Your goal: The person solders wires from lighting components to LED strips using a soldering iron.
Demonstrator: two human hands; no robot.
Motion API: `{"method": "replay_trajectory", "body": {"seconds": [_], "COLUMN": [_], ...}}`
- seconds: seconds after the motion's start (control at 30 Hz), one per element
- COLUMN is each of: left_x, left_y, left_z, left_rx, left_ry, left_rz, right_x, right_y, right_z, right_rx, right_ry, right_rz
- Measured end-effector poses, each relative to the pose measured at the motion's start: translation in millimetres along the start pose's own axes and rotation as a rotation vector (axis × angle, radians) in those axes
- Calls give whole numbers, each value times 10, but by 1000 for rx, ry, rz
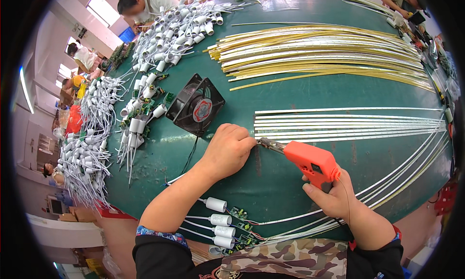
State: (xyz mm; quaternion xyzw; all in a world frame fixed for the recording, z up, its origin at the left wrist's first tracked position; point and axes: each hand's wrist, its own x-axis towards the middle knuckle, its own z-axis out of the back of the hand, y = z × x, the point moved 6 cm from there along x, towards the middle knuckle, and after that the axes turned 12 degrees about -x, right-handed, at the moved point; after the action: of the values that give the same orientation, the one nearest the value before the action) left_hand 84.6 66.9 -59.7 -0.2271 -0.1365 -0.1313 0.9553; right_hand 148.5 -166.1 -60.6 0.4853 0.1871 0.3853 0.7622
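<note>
My right hand (pixel 332 199) grips the handle of an orange-red soldering gun (pixel 310 160). The gun's metal tip points left, at the ends of several narrow white LED strips (pixel 339 125) laid side by side. At those same ends my left hand (pixel 227 150) is closed in a pinch beside the tip; what its fingers hold is hidden. A square black fan (pixel 197 104) stands just beyond my left hand. Close to my body lie several white cylindrical lamp caps (pixel 220 220) with wires and small green circuit boards (pixel 244 225), joined to long strips curving off right.
A large bundle of yellow and white strips (pixel 319 53) spans the far part of the green table (pixel 300 177). Heaps of white wired caps (pixel 169 39) line the left edge. Other people (pixel 150 7) sit around the table and beyond it. Clutter fills the right edge.
</note>
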Motion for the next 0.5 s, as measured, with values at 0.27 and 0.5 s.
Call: {"method": "replay_trajectory", "body": {"seconds": [0.27,0.5], "left_x": [15,18], "left_y": [-21,-31], "left_z": [-18,-13], "left_rx": [30,39], "left_ry": [5,4], "left_rz": [7,2], "right_x": [-21,-74], "right_y": [-4,-24], "right_z": [0,116], "right_rx": [29,71], "right_ry": [14,-45], "right_rz": [-38,-100]}}
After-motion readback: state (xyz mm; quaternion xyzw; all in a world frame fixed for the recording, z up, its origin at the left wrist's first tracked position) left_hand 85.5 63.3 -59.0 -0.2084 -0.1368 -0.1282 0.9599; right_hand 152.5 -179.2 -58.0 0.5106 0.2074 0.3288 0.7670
